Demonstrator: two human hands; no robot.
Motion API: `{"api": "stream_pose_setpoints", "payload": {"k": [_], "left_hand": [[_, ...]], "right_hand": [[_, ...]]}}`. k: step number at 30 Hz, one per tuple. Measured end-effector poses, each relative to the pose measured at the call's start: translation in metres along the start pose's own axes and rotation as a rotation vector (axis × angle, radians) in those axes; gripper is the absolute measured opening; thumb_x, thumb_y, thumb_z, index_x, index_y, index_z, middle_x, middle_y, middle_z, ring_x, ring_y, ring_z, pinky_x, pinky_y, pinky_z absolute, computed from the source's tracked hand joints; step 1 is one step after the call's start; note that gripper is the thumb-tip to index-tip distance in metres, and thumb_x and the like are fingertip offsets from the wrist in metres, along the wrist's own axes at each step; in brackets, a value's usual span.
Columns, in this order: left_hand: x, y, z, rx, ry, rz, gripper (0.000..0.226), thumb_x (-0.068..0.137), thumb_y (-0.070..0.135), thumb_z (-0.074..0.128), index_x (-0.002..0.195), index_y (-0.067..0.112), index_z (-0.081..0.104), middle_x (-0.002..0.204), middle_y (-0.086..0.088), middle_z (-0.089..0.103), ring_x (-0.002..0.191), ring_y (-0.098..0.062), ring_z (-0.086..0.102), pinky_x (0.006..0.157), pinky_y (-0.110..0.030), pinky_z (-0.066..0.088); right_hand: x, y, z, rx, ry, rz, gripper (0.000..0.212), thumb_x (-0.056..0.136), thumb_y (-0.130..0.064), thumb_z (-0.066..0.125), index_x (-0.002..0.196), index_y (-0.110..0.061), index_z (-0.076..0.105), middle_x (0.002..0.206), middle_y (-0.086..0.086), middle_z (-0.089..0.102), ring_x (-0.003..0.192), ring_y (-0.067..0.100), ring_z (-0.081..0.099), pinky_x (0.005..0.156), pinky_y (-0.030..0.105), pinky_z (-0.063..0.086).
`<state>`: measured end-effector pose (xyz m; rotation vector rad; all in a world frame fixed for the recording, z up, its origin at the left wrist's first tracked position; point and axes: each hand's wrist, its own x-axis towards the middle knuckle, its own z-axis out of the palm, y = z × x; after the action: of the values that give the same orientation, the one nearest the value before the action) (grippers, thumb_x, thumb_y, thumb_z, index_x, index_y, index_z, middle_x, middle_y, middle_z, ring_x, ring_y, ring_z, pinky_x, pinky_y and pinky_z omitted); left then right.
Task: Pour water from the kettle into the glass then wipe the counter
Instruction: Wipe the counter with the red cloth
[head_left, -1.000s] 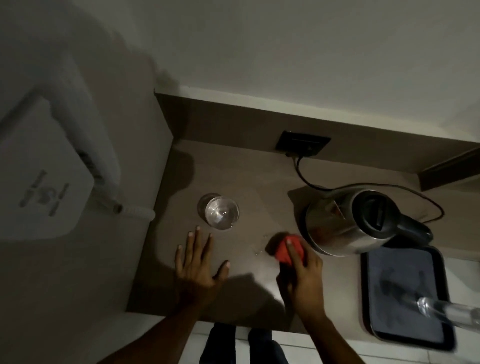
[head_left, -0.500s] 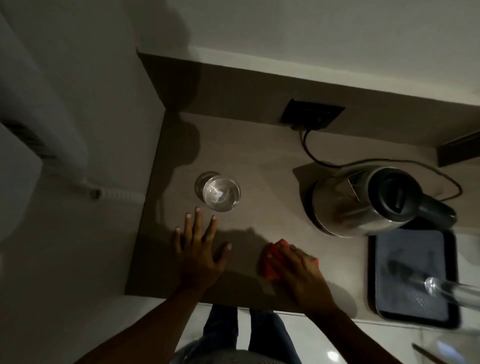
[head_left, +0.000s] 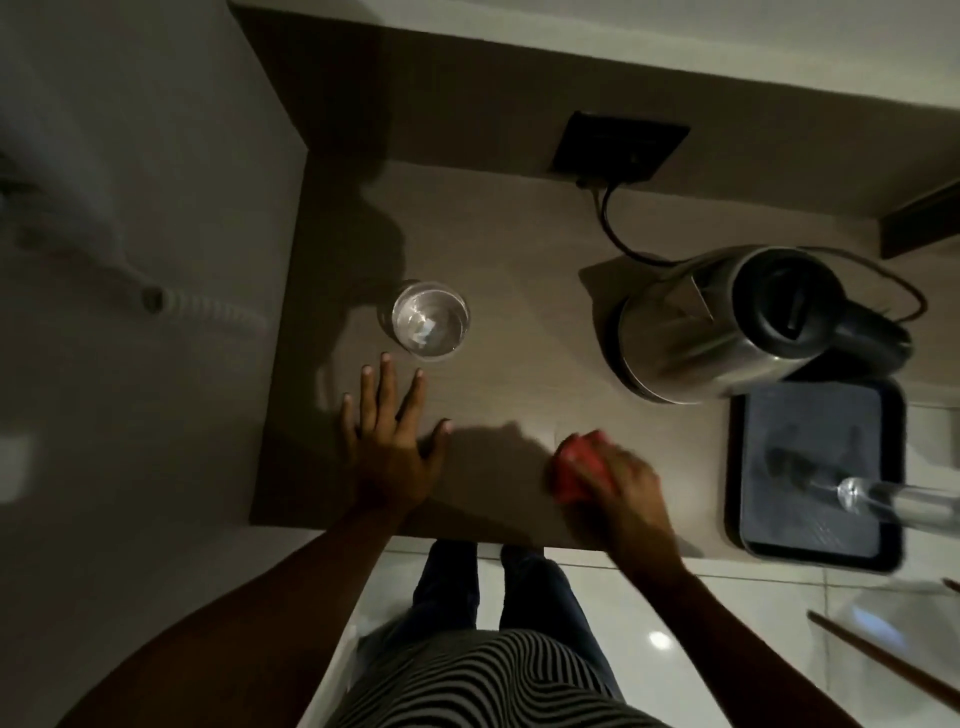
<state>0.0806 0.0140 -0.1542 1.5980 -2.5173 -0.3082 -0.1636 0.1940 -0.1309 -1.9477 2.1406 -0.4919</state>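
Observation:
A clear glass (head_left: 430, 320) holding water stands on the brown counter (head_left: 509, 291), left of centre. The steel kettle (head_left: 727, 322) with a black lid sits at the right on its base. My left hand (head_left: 392, 441) lies flat on the counter with fingers spread, just in front of the glass and not touching it. My right hand (head_left: 621, 478) presses a red cloth (head_left: 574, 465) onto the counter near the front edge; the hand is motion-blurred and covers most of the cloth.
A black tray (head_left: 769, 525) sits at the right front with a clear bottle (head_left: 898, 499) lying over it. The kettle's cord (head_left: 613, 228) runs to a black wall socket (head_left: 621, 150). A wall bounds the counter on the left.
My right hand has dragged the red cloth back from beside the kettle toward the front edge of the counter. My left hand has stayed flat by the glass.

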Motion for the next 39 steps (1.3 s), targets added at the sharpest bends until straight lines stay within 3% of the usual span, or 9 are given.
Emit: {"api": "stream_pose_setpoints", "payload": {"k": [5, 8, 11, 17, 24, 26, 31, 36, 39], "left_hand": [[-0.004, 0.0, 0.004, 0.045, 0.074, 0.005, 0.066, 0.094, 0.057, 0.046, 0.151, 0.025, 0.042, 0.165, -0.015, 0.028, 0.154, -0.034, 0.024, 0.122, -0.056, 0.022], [-0.005, 0.001, 0.002, 0.063, 0.012, -0.011, 0.069, 0.094, 0.061, 0.039, 0.154, 0.028, 0.035, 0.167, -0.012, 0.025, 0.155, -0.034, 0.021, 0.122, -0.057, 0.022], [-0.004, 0.001, 0.0, 0.069, -0.017, -0.029, 0.07, 0.094, 0.063, 0.038, 0.155, 0.029, 0.031, 0.168, -0.011, 0.022, 0.155, -0.033, 0.019, 0.122, -0.055, 0.02], [-0.005, 0.004, 0.0, 0.07, -0.059, -0.038, 0.073, 0.093, 0.064, 0.035, 0.156, 0.03, 0.026, 0.169, -0.011, 0.017, 0.156, -0.033, 0.014, 0.123, -0.056, 0.017], [-0.005, 0.002, -0.004, 0.053, -0.103, -0.038, 0.074, 0.091, 0.065, 0.033, 0.157, 0.032, 0.025, 0.17, -0.01, 0.014, 0.157, -0.032, 0.009, 0.124, -0.054, 0.011], [-0.004, 0.002, -0.005, 0.056, -0.097, -0.039, 0.073, 0.092, 0.065, 0.034, 0.157, 0.031, 0.027, 0.169, -0.01, 0.015, 0.156, -0.032, 0.011, 0.124, -0.054, 0.011], [-0.007, 0.004, -0.002, 0.054, -0.052, -0.063, 0.07, 0.092, 0.062, 0.04, 0.154, 0.032, 0.033, 0.169, -0.008, 0.02, 0.156, -0.03, 0.015, 0.124, -0.053, 0.014], [-0.007, 0.005, 0.0, 0.037, 0.048, -0.039, 0.066, 0.093, 0.06, 0.04, 0.151, 0.029, 0.041, 0.166, -0.01, 0.028, 0.154, -0.031, 0.023, 0.123, -0.052, 0.017], [-0.008, 0.004, 0.002, 0.04, 0.054, -0.038, 0.068, 0.092, 0.06, 0.042, 0.153, 0.031, 0.039, 0.166, -0.009, 0.028, 0.154, -0.031, 0.024, 0.123, -0.052, 0.019]], "right_hand": [[0.059, -0.032, 0.021, 0.018, 0.19, 0.648, 0.062, 0.079, -0.02, 0.072, 0.138, -0.013, 0.053, 0.144, 0.025, 0.045, 0.119, 0.045, 0.042, 0.097, 0.053, 0.039], [0.018, -0.061, 0.019, 0.101, -0.034, 0.276, 0.047, 0.09, -0.034, 0.052, 0.134, -0.016, 0.058, 0.143, 0.018, 0.05, 0.121, 0.043, 0.047, 0.098, 0.055, 0.043], [-0.031, -0.022, -0.007, 0.002, -0.048, 0.051, 0.054, 0.077, -0.008, 0.057, 0.13, -0.017, 0.061, 0.137, 0.018, 0.056, 0.109, 0.036, 0.053, 0.086, 0.045, 0.046], [0.013, -0.015, 0.009, -0.045, 0.287, 0.908, 0.063, 0.077, -0.014, 0.066, 0.138, -0.012, 0.05, 0.141, 0.028, 0.045, 0.115, 0.052, 0.044, 0.096, 0.054, 0.038], [-0.009, -0.051, 0.009, 0.113, -0.102, -0.059, 0.058, 0.08, -0.015, 0.067, 0.136, -0.022, 0.053, 0.141, 0.011, 0.054, 0.11, 0.036, 0.058, 0.085, 0.048, 0.052], [-0.015, -0.011, -0.009, 0.009, -0.053, 0.018, 0.054, 0.074, -0.015, 0.068, 0.127, -0.018, 0.06, 0.135, 0.014, 0.057, 0.105, 0.036, 0.058, 0.086, 0.047, 0.049], [-0.028, -0.018, 0.003, -0.041, 0.294, 0.872, 0.061, 0.076, -0.015, 0.061, 0.135, -0.007, 0.051, 0.135, 0.033, 0.046, 0.111, 0.05, 0.045, 0.093, 0.052, 0.038], [0.022, -0.102, 0.027, 0.13, 0.181, 0.833, 0.047, 0.093, -0.053, 0.044, 0.129, -0.026, 0.056, 0.129, 0.018, 0.056, 0.11, 0.04, 0.055, 0.094, 0.058, 0.047], [0.065, -0.09, 0.029, 0.106, 0.075, 0.492, 0.063, 0.081, -0.034, 0.067, 0.14, -0.018, 0.049, 0.141, 0.024, 0.048, 0.121, 0.045, 0.049, 0.103, 0.058, 0.04]]}}
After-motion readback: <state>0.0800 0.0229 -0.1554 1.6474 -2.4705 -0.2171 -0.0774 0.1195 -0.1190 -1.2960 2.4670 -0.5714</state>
